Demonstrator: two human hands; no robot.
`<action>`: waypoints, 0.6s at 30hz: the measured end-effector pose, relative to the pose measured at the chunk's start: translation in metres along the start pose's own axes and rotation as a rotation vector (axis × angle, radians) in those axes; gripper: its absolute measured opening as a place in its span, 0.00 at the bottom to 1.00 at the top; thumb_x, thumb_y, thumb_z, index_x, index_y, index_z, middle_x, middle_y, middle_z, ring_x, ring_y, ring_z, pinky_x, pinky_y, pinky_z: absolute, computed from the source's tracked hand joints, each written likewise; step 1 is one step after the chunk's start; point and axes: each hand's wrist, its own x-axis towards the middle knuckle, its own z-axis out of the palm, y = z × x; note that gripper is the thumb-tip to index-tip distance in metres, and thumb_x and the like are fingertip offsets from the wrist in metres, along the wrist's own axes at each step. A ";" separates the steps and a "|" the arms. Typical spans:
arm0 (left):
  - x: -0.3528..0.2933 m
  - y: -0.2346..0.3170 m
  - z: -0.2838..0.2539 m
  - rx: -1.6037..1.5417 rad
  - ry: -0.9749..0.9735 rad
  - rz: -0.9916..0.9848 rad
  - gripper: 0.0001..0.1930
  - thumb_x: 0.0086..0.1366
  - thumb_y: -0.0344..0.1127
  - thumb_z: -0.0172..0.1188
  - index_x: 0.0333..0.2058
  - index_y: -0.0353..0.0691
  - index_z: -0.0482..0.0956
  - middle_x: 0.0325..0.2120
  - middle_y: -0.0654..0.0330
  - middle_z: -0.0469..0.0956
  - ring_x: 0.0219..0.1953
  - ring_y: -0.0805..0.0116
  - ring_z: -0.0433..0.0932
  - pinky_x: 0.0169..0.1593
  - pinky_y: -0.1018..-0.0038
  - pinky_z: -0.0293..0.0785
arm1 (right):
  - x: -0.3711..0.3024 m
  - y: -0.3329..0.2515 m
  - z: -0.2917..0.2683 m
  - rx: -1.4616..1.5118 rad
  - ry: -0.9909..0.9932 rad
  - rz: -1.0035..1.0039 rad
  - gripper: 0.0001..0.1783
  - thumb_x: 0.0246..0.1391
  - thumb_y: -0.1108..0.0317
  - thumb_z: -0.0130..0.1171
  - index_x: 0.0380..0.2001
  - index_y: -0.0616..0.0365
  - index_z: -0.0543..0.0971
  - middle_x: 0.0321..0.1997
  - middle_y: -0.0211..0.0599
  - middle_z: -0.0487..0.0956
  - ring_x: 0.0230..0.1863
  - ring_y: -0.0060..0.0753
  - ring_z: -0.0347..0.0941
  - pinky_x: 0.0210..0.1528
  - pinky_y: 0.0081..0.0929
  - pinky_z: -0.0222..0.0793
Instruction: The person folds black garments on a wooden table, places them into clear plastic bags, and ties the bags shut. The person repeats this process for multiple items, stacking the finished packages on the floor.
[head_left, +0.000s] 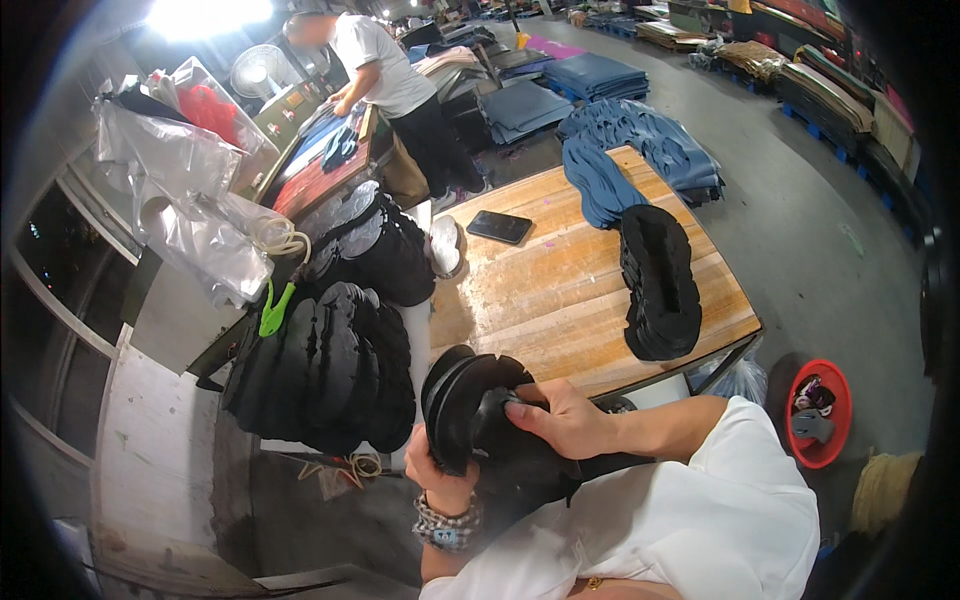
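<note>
Several black shoe soles (478, 395) are held together close to my body, their layers fanned apart at the far end. My left hand (440, 482) wraps round their left edge. My right hand (565, 420) grips them from the right, thumb pressed on the upper face. To the left stands a long row of similar black soles (335, 365), on edge and packed side by side. Another stack of black sole pieces (662, 290) lies on the wooden table (540, 290), next to a pile of blue sole-shaped sheets (598, 185).
A phone (499, 227) and a white shoe-shaped piece (446, 247) lie near the table's left side. A green-handled tool (277, 308) hangs above the black row. A red basin (818, 413) stands on the floor at right. Beyond, another person (385, 80) works at a bench.
</note>
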 end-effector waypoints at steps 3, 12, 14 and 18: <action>0.010 0.014 0.002 -0.175 0.057 -0.178 0.27 0.58 0.53 0.59 0.40 0.31 0.70 0.25 0.51 0.78 0.25 0.61 0.79 0.31 0.73 0.73 | 0.003 0.004 0.005 -0.176 0.043 -0.181 0.19 0.61 0.56 0.54 0.34 0.67 0.75 0.23 0.40 0.77 0.27 0.32 0.73 0.31 0.30 0.69; 0.019 0.009 -0.011 0.002 0.093 -0.123 0.26 0.64 0.55 0.54 0.41 0.31 0.71 0.26 0.58 0.78 0.27 0.70 0.76 0.34 0.74 0.71 | 0.002 0.010 0.021 -0.084 -0.238 -0.196 0.24 0.60 0.54 0.55 0.46 0.68 0.74 0.38 0.51 0.79 0.41 0.39 0.76 0.45 0.32 0.70; 0.010 0.005 -0.022 -0.112 -0.006 -0.179 0.31 0.67 0.58 0.44 0.47 0.29 0.70 0.39 0.55 0.77 0.39 0.64 0.77 0.45 0.69 0.73 | 0.003 0.006 0.020 -0.029 -0.344 -0.071 0.25 0.61 0.53 0.54 0.47 0.67 0.74 0.41 0.48 0.79 0.43 0.34 0.73 0.48 0.31 0.68; -0.006 -0.001 -0.026 -0.515 0.135 -0.384 0.13 0.64 0.36 0.59 0.39 0.31 0.72 0.37 0.52 0.78 0.39 0.66 0.78 0.46 0.74 0.74 | 0.005 0.007 0.022 -0.113 -0.480 -0.067 0.27 0.62 0.49 0.53 0.46 0.67 0.74 0.39 0.45 0.79 0.42 0.30 0.71 0.48 0.31 0.68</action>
